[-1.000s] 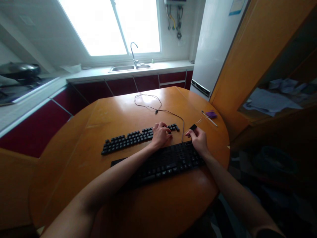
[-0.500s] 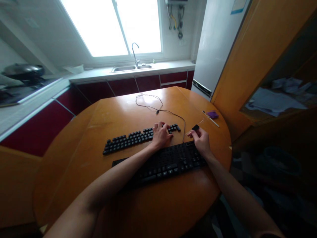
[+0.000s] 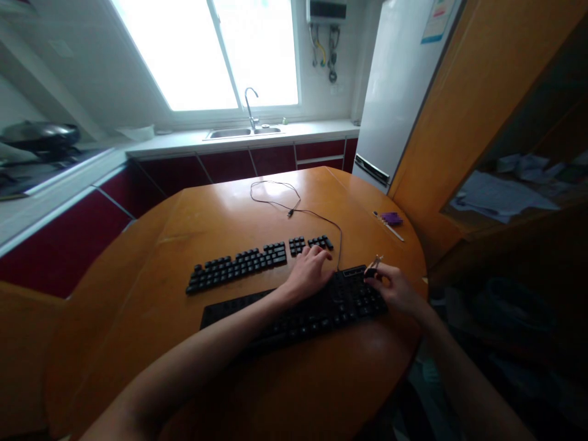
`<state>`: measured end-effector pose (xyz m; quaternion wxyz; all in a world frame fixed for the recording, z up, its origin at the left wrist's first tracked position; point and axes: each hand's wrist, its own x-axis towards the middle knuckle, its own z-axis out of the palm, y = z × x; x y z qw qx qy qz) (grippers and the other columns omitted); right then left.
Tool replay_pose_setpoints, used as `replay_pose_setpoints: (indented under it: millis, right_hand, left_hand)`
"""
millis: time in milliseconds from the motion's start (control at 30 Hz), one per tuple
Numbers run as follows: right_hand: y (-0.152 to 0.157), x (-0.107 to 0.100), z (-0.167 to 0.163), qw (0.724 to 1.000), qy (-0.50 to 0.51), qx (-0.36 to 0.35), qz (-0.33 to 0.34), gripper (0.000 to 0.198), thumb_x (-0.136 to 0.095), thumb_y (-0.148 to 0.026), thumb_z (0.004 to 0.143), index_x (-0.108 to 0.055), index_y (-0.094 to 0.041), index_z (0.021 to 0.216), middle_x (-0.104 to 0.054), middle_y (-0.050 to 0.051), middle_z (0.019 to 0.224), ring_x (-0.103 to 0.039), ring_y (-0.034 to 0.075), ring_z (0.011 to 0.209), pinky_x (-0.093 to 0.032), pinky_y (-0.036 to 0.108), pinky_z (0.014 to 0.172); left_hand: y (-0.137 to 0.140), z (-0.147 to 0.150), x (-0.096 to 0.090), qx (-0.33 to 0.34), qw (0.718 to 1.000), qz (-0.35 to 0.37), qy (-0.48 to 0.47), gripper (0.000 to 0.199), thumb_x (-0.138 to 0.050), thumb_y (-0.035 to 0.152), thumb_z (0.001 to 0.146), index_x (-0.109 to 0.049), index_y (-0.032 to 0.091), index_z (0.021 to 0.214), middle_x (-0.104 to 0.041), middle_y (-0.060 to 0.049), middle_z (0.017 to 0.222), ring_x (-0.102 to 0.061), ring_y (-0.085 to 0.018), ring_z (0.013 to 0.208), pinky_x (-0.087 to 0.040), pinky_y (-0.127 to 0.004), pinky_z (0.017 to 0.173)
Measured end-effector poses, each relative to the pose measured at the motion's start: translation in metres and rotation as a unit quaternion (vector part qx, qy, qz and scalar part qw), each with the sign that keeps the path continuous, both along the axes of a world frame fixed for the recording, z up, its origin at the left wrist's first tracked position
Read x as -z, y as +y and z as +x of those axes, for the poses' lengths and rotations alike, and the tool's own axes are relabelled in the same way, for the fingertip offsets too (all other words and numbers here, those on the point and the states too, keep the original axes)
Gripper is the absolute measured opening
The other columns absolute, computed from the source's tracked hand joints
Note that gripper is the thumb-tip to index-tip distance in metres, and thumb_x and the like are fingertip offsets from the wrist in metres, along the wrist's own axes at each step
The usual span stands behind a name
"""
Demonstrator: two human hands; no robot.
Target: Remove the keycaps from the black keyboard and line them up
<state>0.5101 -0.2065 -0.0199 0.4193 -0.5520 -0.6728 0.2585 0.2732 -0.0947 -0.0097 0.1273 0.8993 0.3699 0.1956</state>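
A black keyboard [image 3: 321, 312] lies on the wooden table in front of me, some of its upper part bare of keycaps. Behind it, loose black keycaps [image 3: 239, 264] stand in rows laid out like a keyboard. My left hand [image 3: 309, 269] hovers over the keyboard's far edge, close to the right-hand keycaps, its fingers loosely bent and apart with nothing visible in them. Over the keyboard's right end, my right hand [image 3: 395, 288] pinches a small black keycap puller [image 3: 370, 272], whose thin wire prongs point up and away.
The keyboard's cable [image 3: 328, 219] runs back over the table [image 3: 220, 211] to a loose coil with a plug. At the right edge lie a thin white stick-like brush [image 3: 390, 228] and a purple item [image 3: 392, 218]. Beyond are a sink [image 3: 229, 133], counter and fridge [image 3: 390, 92].
My left hand has moved back from the keycap rows toward the keyboard. My right hand has come nearer and turned the keycap puller, so its wire prongs now show upward.
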Motion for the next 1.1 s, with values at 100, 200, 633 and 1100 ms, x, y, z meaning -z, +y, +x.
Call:
replay_pose_setpoints:
  millis: [100, 200, 633, 1100]
  right_hand:
    - [-0.005, -0.001, 0.002, 0.998, -0.035, -0.057, -0.013, 0.011, -0.059, -0.025, 0.093, -0.069, -0.021, 0.091, -0.069, 0.006, 0.092, -0.062, 0.022, 0.087, -0.047, 0.033, 0.08]
    - [-0.007, -0.001, 0.0, 0.994, -0.072, -0.086, -0.011, 0.013, -0.057, -0.022, 0.093, -0.069, -0.021, 0.089, -0.069, 0.007, 0.093, -0.062, 0.023, 0.09, -0.047, 0.034, 0.082]
    - [0.003, 0.02, -0.016, 0.992, 0.057, 0.107, -0.04, 0.016, -0.055, -0.029, 0.09, -0.062, -0.019, 0.079, -0.068, 0.004, 0.075, -0.064, 0.022, 0.071, -0.046, 0.03, 0.064]
    - [0.06, -0.041, -0.052, 0.99, -0.027, 0.082, 0.115, 0.016, -0.055, -0.031, 0.093, -0.061, -0.022, 0.082, -0.068, 0.006, 0.081, -0.061, 0.021, 0.076, -0.045, 0.031, 0.07]
  left_hand:
    - [-0.015, 0.007, -0.001, 0.056, 0.998, -0.028, 0.004, 0.019, -0.066, 0.03, 0.089, -0.066, 0.022, 0.106, -0.064, -0.007, 0.11, -0.055, -0.026, 0.109, -0.047, -0.04, 0.097]
    - [-0.022, 0.013, 0.002, 0.075, 0.997, -0.032, -0.001, 0.013, -0.063, 0.027, 0.09, -0.067, 0.021, 0.101, -0.066, -0.006, 0.103, -0.058, -0.025, 0.102, -0.049, -0.039, 0.094]
    - [-0.032, 0.02, 0.011, 0.121, 0.989, -0.067, -0.055, 0.012, -0.066, 0.024, 0.087, -0.067, 0.021, 0.099, -0.069, -0.005, 0.098, -0.059, -0.024, 0.098, -0.049, -0.038, 0.09]
    - [0.009, 0.009, -0.036, 0.078, 0.983, -0.026, -0.167, 0.009, -0.068, 0.026, 0.089, -0.069, 0.023, 0.097, -0.068, -0.003, 0.094, -0.062, -0.019, 0.095, -0.049, -0.036, 0.089]
